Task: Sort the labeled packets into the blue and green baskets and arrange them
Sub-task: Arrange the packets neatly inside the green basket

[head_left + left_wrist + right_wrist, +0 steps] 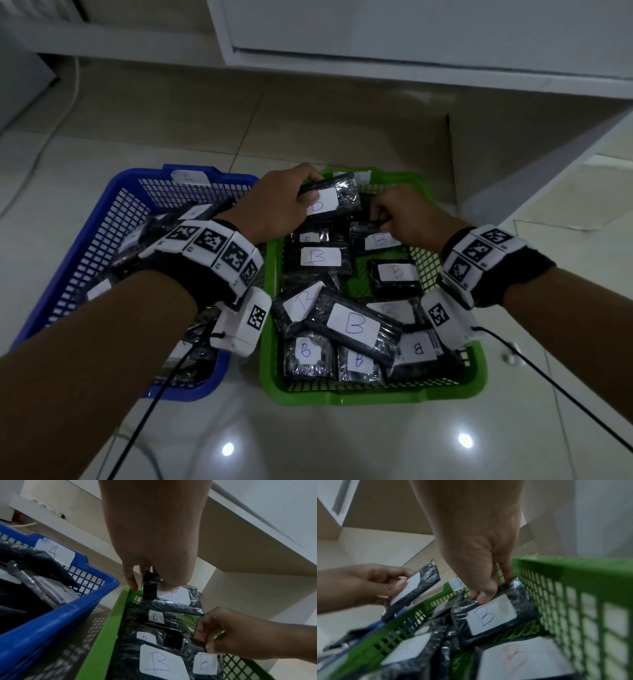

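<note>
Head view: blue basket [102, 246] on the left, green basket [373, 394] on the right, side by side on a glossy tiled floor [342, 445], rims touching or nearly so. Blue basket carries a white tag marked "A" [55, 552] on its far rim and holds dark wrapped packets, mostly hidden behind the left forearm. Green basket holds many black wrapped packets, each with a white sticker marked "B", lying flat and partly overlapping; largest label on the tilted packet near the front [354, 323].

Left hand [277, 205] is over the far left corner of the green basket, grasping one B packet [330, 200] by its left end, thumb on the sticker, fingers behind. The packet is raised above the others and tilted. Left wrist view confirms: thumb pressed at the sticker's edge, packet [173, 599] clear of the pile below.

Right hand [404, 216] is at the far right of the green basket, fingers curled, pinching the top edge of a second B packet [376, 240]. Right wrist view: thumb at the upper corner of this packet [491, 616], which leans near the basket's right wall; its lower end rests among the others.

White cabinet [411, 34] beyond the baskets; both wrists wear marker bands with black cables trailing
</note>
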The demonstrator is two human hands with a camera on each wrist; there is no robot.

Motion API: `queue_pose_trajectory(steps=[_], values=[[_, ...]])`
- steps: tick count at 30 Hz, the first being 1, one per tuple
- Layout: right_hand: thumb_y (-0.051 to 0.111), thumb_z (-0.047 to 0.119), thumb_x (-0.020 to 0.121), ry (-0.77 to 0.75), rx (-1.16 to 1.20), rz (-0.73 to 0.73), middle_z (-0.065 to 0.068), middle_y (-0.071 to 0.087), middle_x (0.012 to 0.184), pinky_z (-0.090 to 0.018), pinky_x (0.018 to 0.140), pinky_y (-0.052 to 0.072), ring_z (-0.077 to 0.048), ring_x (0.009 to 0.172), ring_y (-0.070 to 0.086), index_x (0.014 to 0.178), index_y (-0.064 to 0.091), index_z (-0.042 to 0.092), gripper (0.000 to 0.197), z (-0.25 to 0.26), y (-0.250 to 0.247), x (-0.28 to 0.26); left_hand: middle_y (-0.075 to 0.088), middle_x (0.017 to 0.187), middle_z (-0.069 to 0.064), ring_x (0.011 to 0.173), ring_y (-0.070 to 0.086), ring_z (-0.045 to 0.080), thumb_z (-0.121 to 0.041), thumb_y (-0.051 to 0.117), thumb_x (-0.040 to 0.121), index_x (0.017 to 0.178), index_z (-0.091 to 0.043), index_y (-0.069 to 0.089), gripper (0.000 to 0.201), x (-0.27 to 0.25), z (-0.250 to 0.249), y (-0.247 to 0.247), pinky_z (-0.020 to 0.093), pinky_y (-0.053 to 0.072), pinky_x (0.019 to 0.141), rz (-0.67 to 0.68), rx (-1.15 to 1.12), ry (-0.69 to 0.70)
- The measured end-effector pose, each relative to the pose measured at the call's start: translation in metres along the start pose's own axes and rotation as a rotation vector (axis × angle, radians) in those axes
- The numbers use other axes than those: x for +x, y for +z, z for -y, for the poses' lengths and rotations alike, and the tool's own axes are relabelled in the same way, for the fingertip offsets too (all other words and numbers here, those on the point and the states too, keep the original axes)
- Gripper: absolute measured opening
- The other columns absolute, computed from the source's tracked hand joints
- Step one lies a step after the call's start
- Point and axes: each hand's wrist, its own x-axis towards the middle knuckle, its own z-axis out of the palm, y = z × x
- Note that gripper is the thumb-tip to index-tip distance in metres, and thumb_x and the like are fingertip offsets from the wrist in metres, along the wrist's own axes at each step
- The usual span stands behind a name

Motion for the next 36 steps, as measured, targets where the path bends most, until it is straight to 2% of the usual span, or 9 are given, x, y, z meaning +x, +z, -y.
queue_pose_trajectory(steps=[3,7,14,19,25,27,30,32,36], values=[[0.078,-0.006,0.072,-0.011,0.029,-0.003,-0.014,0.071,0.094,-0.03,0.077,0.053,-0.022,0.087,0.065,0.093,0.072,0.002,0.023,-0.003,0.003,-0.002,0.064,0.104,-0.002,0.077,0.056,0.001,-0.024,0.053,0.103,0.128,-0.019,0.056,0.026,0.0,0.002,0.0,0.013,0.04,0.061,-0.014,0.006,0.004],[0.08,-0.004,0.071,0.006,0.092,-0.033,-0.01,0.072,0.092,-0.026,0.075,0.051,-0.014,0.081,0.061,0.092,0.074,0.004,0.024,-0.008,0.005,-0.007,0.064,0.103,-0.004,0.076,0.056,-0.005,-0.025,0.053,0.103,0.127,-0.02,0.056,0.025,0.0,0.006,-0.001,0.012,0.038,0.058,-0.011,-0.002,-0.002],[0.075,-0.006,0.075,-0.001,0.056,0.097,-0.001,0.064,0.089,-0.02,0.072,0.042,-0.014,0.086,0.061,0.097,0.072,0.008,0.026,-0.003,0.003,-0.012,0.065,0.119,0.002,0.096,0.062,0.015,-0.028,0.05,0.103,0.13,-0.019,0.055,0.029,0.0,0.009,-0.002,0.028,0.046,0.077,0.086,-0.012,-0.049],[0.068,-0.01,0.079,0.057,0.156,0.041,-0.004,0.068,0.09,-0.016,0.069,0.042,-0.012,0.082,0.061,0.098,0.071,0.009,0.027,0.002,-0.009,-0.008,0.06,0.105,0.002,0.072,0.051,0.002,-0.023,0.041,0.106,0.131,-0.016,0.049,0.027,-0.004,0.006,-0.001,0.019,0.035,0.057,0.126,0.011,-0.068],[0.065,-0.005,0.085,0.092,0.256,0.015,-0.008,0.069,0.096,-0.015,0.07,0.042,-0.013,0.085,0.06,0.103,0.071,0.008,0.024,0.002,-0.007,-0.011,0.065,0.105,0.008,0.077,0.056,0.012,-0.031,0.038,0.107,0.127,-0.014,0.052,0.03,-0.005,0.001,-0.006,0.024,0.038,0.058,0.047,-0.009,-0.102],[0.064,-0.007,0.085,0.115,0.231,0.008,-0.009,0.068,0.098,-0.018,0.072,0.041,-0.016,0.089,0.06,0.103,0.071,0.007,0.024,0.0,-0.006,-0.012,0.065,0.1,0.0,0.082,0.061,0.014,-0.056,0.048,0.098,0.121,-0.019,0.056,0.044,-0.008,0.001,-0.009,0.028,0.045,0.062,0.077,0.063,-0.066],[0.063,-0.01,0.084,0.112,0.194,0.01,-0.012,0.069,0.101,-0.026,0.076,0.045,-0.022,0.095,0.063,0.1,0.072,0.006,0.025,-0.004,-0.007,-0.013,0.067,0.102,-0.011,0.087,0.064,0.01,-0.085,0.065,0.064,0.116,-0.03,0.058,0.076,-0.015,0.0,-0.007,0.034,0.055,0.076,0.197,0.265,0.011],[0.062,-0.009,0.085,0.124,0.224,-0.031,-0.012,0.07,0.101,-0.029,0.079,0.048,-0.023,0.096,0.064,0.1,0.071,0.006,0.024,-0.005,-0.008,-0.013,0.067,0.108,-0.01,0.095,0.063,0.014,-0.082,0.072,0.057,0.119,-0.031,0.055,0.082,-0.016,0.001,0.001,0.037,0.054,0.081,0.242,0.484,0.08],[0.06,-0.008,0.086,0.184,0.294,-0.173,-0.01,0.069,0.097,-0.03,0.081,0.05,-0.021,0.093,0.063,0.1,0.07,0.008,0.024,-0.005,-0.01,-0.01,0.067,0.116,-0.001,0.106,0.063,0.023,-0.068,0.067,0.077,0.128,-0.027,0.056,0.066,-0.01,0.001,0.016,0.043,0.055,0.085,0.273,0.65,0.096]])
